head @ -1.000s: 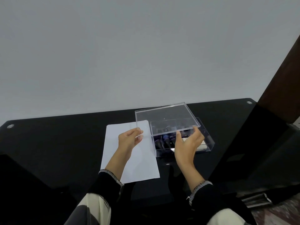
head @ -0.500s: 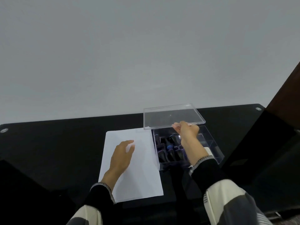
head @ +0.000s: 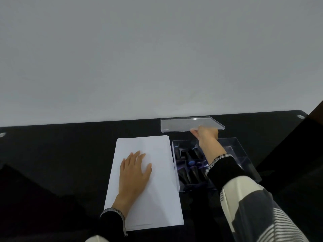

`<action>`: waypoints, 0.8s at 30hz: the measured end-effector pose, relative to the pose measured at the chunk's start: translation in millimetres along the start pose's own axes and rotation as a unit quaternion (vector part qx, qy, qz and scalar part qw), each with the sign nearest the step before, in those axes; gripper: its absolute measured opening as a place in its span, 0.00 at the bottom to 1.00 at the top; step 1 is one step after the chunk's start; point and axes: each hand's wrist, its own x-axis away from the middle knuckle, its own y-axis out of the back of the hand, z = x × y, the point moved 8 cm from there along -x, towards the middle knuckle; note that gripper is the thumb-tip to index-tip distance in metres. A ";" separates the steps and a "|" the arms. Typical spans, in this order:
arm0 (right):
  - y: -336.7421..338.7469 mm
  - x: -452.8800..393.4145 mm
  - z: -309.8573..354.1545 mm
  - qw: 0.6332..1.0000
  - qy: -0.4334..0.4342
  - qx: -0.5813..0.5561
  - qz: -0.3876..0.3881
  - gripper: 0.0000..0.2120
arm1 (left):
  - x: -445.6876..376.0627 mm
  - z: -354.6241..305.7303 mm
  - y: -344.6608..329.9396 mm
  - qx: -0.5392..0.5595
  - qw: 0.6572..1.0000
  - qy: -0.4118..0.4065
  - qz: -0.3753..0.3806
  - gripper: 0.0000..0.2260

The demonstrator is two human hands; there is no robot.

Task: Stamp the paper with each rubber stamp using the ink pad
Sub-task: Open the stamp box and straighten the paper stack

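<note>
Centrally, the white paper [head: 153,180] lies on the black table [head: 57,163], with the left hand [head: 134,170] resting flat on it, fingers straight and slightly spread. Just beside the paper's right edge sits a clear plastic box [head: 244,154], uncovered, with dark rubber stamps [head: 188,161] lying in its compartments; an ink pad cannot be made out. Beyond the box, the right hand [head: 207,134] reaches over it and pinches the near edge of the clear lid [head: 181,124], near the table's far edge by the pale wall [head: 157,58].
</note>
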 end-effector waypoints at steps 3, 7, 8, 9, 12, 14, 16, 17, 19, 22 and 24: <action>9.5 -2.4 -2.2 0.998 0.008 0.013 -0.066 0.28 | 0.5 0.9 -0.5 -0.005 1.000 0.004 0.004 0.35; 16.7 3.7 9.8 0.992 0.089 0.023 -0.085 0.34 | 1.1 1.3 -0.7 -0.007 1.000 0.010 0.007 0.35; 17.7 1.6 12.3 0.988 0.116 0.053 -0.088 0.34 | 1.0 1.2 -0.4 -0.005 1.000 0.011 0.006 0.35; 17.1 0.6 15.2 0.981 0.142 0.100 -0.085 0.30 | 1.0 0.9 -0.3 -0.003 1.000 0.011 0.006 0.35; 4.8 -2.2 22.9 0.933 0.176 0.312 -0.036 0.12 | 0.3 0.0 0.8 0.002 1.000 0.011 0.006 0.35; -8.0 -2.6 23.5 0.894 0.199 0.401 0.020 0.11 | 0.5 -0.3 0.6 0.005 1.000 0.012 0.009 0.35; -18.6 0.7 24.0 0.852 0.235 0.466 0.045 0.11 | 0.7 0.1 1.4 0.007 1.000 0.012 0.008 0.35; -20.8 1.6 24.4 0.834 0.251 0.490 0.045 0.12 | 0.6 0.2 1.7 0.008 1.000 0.012 0.008 0.35; -21.5 3.3 25.1 0.804 0.281 0.523 0.042 0.10 | 0.5 -0.2 2.1 0.007 1.000 0.012 0.006 0.35; -21.5 6.4 28.3 0.722 0.330 0.608 0.023 0.07 | 0.2 -1.0 2.5 0.005 1.000 0.012 0.007 0.35; -20.8 8.5 30.2 0.670 0.353 0.653 0.007 0.06 | 0.2 -0.2 2.7 0.004 1.000 0.013 0.005 0.35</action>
